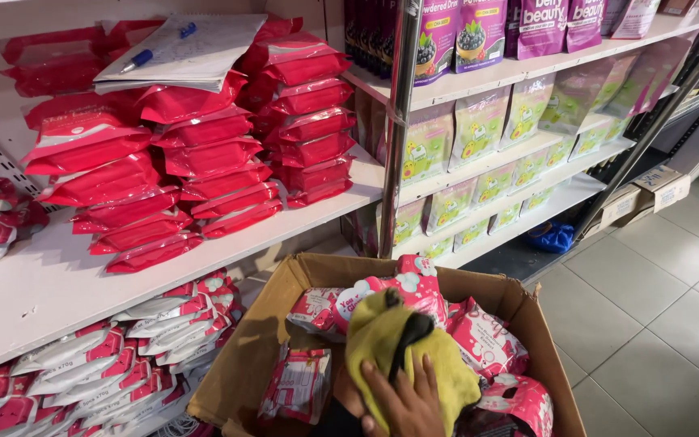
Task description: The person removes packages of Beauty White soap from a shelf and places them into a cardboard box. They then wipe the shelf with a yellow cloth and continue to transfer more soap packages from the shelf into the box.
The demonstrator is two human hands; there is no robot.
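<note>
My right hand (404, 402) lies at the bottom centre with its fingers spread over a yellow cloth (374, 340) that has a black patch. The cloth is pressed against a pink-and-white packet (410, 279) held up inside an open cardboard box (281, 291). A bit of skin left of the cloth looks like my left hand (345, 398); most of it is hidden and its grip cannot be made out. More pink packets (491, 344) fill the box around the hands.
Stacks of red flat packs (204, 154) sit on the white shelf (50, 283), with a notepad (196, 44) and blue pen (137, 59) on top. White-and-pink packs (123, 356) fill the lower shelf. Green pouches (479, 121), purple pouches (535, 24) and a metal post (398, 121) stand to the right, above a tiled floor (649, 316).
</note>
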